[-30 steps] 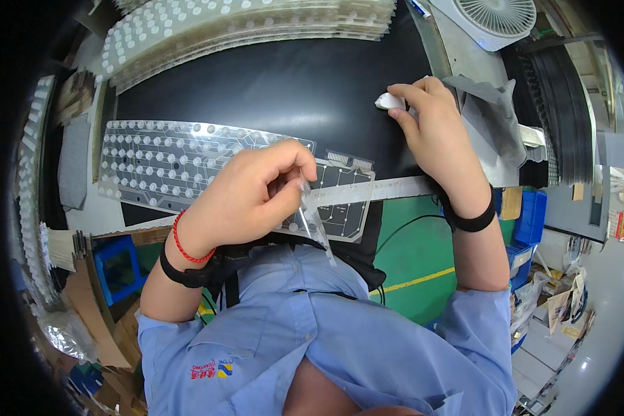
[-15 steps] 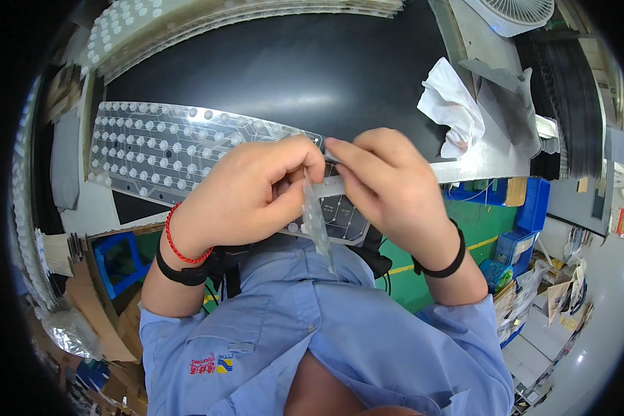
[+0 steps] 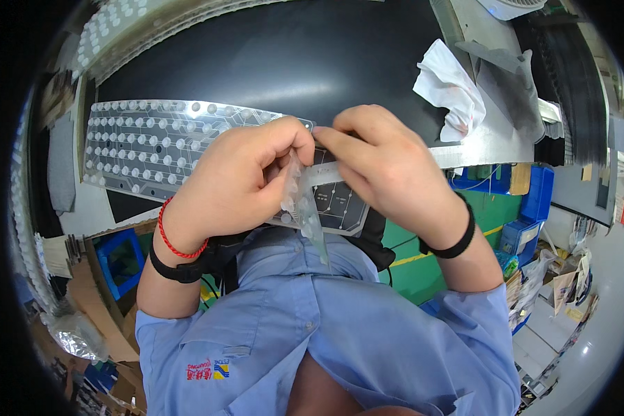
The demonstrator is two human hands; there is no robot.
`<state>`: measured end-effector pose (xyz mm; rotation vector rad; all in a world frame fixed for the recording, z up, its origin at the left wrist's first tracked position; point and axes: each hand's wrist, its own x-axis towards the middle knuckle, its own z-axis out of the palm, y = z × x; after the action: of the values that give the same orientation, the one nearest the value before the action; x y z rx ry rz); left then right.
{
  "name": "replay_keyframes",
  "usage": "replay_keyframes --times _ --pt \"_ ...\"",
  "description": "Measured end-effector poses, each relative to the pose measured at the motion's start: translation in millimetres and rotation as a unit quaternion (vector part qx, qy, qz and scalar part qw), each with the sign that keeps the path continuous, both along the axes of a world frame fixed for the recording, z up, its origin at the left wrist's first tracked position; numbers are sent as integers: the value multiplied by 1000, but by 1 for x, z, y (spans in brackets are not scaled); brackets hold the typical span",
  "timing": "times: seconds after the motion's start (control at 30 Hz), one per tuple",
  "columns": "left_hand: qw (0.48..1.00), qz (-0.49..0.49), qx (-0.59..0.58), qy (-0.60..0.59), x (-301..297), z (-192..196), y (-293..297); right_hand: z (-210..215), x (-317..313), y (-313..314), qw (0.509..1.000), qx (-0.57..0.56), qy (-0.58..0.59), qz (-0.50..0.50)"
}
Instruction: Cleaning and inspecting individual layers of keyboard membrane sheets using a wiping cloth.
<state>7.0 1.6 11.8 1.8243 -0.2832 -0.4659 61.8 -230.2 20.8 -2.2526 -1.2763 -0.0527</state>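
Observation:
A keyboard membrane sheet (image 3: 139, 149) with rows of whitish rubber domes and printed circuit lines lies across the bench's front edge, its right end overhanging toward my lap. Pinched between the thumb and fingers of my left hand (image 3: 246, 170) is a limp, translucent strip (image 3: 306, 208) with small bumps, dangling over the sheet. My right hand (image 3: 388, 156) is at the sheet's far right part, with its index fingertip close to my left fingers. Its fingers are bent together; whatever lies between the tips is too small or hidden to make out.
A black mat (image 3: 256, 59) covers the bench. At the right lies a crumpled white tissue (image 3: 451, 93), near a grey cloth (image 3: 509, 97). Stacked dome sheets (image 3: 114, 28) stand at the far left. Blue bins (image 3: 534, 208) are below the bench's right side.
Both hands have shifted slightly left and the right hand has risen a little. The translucent strip has turned, showing more of its bumpy face. The view has moved slightly.

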Motion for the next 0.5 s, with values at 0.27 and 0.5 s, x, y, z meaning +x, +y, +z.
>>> replay_keyframes --times 0.27,0.5 --pt "1000 -5 14 -20 2 -3 -3 6 1 -8 1000 10 -11 8" --pt "997 0 13 -77 -1 -8 -3 13 1 -39 996 -81 1 -42"
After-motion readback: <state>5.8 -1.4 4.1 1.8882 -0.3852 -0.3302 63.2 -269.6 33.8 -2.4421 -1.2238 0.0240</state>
